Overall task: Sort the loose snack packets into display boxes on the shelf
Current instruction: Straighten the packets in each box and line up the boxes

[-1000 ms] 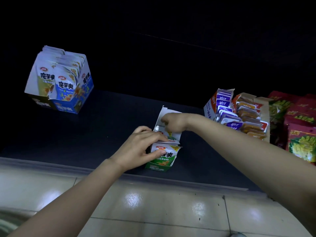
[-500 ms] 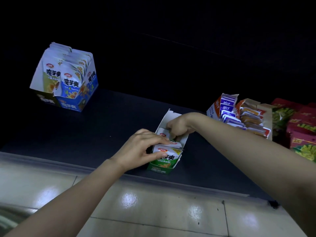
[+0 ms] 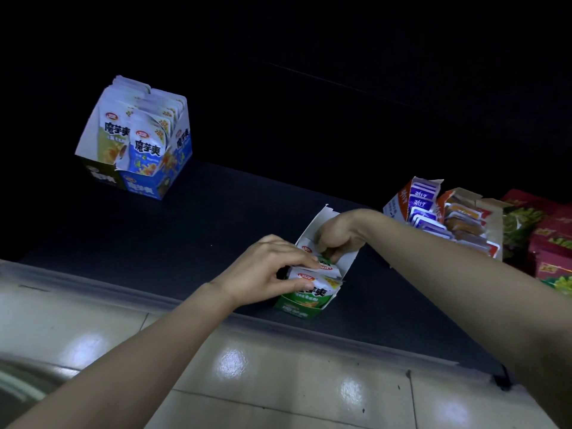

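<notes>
A small green-fronted display box [image 3: 301, 306] stands near the front edge of the dark shelf [image 3: 216, 218]. White and green snack packets [image 3: 318, 284] sit upright in it. My left hand [image 3: 272, 270] grips the front packets, thumb at the front and fingers over their tops. My right hand [image 3: 339, 236] reaches into the back of the same box with curled fingers and pinches a packet there. The packet under the right hand is mostly hidden.
A blue display box [image 3: 139, 184] filled with white and blue packets stands at the shelf's back left. To the right stand a box of purple sachets [image 3: 414, 202], a box of orange sachets [image 3: 467, 224] and red and green bags [image 3: 551, 243]. Pale floor tiles [image 3: 278, 376] lie below.
My right hand has gone from the box's back flap down into the box among the packets. My left hand keeps its hold on the front packets. The view has shifted slightly.
</notes>
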